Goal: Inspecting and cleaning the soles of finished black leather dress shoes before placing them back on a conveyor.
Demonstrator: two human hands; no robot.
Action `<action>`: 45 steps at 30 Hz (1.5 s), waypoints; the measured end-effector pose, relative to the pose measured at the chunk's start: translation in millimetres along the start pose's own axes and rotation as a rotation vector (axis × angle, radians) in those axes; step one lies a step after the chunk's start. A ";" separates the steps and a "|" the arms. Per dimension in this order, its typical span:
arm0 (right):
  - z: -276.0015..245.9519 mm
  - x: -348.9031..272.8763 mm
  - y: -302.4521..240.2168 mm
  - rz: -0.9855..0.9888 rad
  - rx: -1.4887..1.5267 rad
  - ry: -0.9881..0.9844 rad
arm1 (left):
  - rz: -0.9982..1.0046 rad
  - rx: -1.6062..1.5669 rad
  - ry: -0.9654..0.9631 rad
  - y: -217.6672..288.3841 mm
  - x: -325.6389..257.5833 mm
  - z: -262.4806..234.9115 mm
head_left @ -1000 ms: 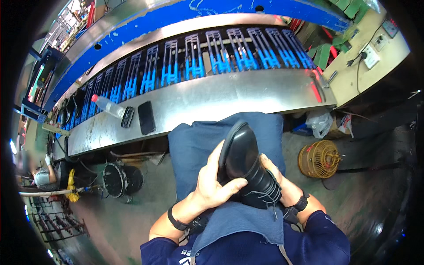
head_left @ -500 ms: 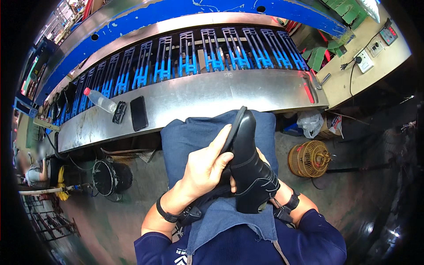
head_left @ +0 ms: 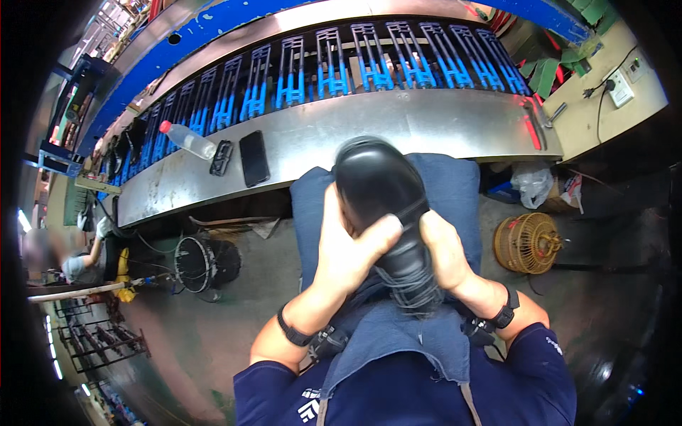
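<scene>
A black leather shoe (head_left: 380,181) with a rounded toe is held above my lap, its toe pointing away from me and its laced end close to my apron (head_left: 398,341). My left hand (head_left: 348,245) grips its left side, with the thumb lying across the upper. On the opposite side my right hand (head_left: 446,252) is pressed along the shoe near the laces. Motion blurs the shoe somewhat, and its sole is turned out of sight.
Ahead runs a metal ledge (head_left: 312,131) before a row of blue-and-black racks (head_left: 291,82). A bottle (head_left: 188,138), a phone (head_left: 254,159) and red-handled pliers (head_left: 531,128) lie on it. A bucket (head_left: 202,264) stands left, a wicker cage (head_left: 526,243) right. Another person (head_left: 82,263) is at far left.
The shoe has turned from its side so that its upper faces up. My right hand has come from behind it to its right side. The view has shifted slightly.
</scene>
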State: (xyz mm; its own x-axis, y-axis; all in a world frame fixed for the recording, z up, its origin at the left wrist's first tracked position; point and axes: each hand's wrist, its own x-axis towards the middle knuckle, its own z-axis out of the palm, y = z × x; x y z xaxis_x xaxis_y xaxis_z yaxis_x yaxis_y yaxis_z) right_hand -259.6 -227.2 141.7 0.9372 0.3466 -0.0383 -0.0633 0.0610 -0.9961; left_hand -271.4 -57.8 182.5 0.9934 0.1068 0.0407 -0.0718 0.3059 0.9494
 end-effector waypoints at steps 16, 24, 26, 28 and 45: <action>2.4 66.4 -35.1 -0.501 -0.720 -0.389 | -0.300 -0.454 -0.039 -43.5 -2.8 -58.3; 8.5 45.0 -18.6 -0.551 -0.813 -0.209 | -0.393 -0.460 -0.026 -53.1 -5.5 -64.6; 11.0 36.3 -14.7 -0.531 -0.818 -0.163 | -0.408 -0.468 0.005 -53.0 -6.1 -61.0; 14.6 22.5 -10.1 -0.485 -0.750 -0.102 | -0.410 -0.532 -0.014 -51.6 -5.9 -59.3; -0.1 -12.0 -8.5 -1.157 -0.985 -0.064 | -0.635 -0.619 -0.128 -26.7 39.7 -37.2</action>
State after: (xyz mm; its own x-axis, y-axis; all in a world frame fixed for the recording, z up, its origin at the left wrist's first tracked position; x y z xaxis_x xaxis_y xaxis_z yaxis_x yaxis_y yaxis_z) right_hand -270.2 -231.9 150.6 0.2919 0.5881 0.7543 0.9445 -0.3016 -0.1304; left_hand -233.3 -26.5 147.1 0.8620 -0.3515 -0.3652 0.4964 0.7312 0.4680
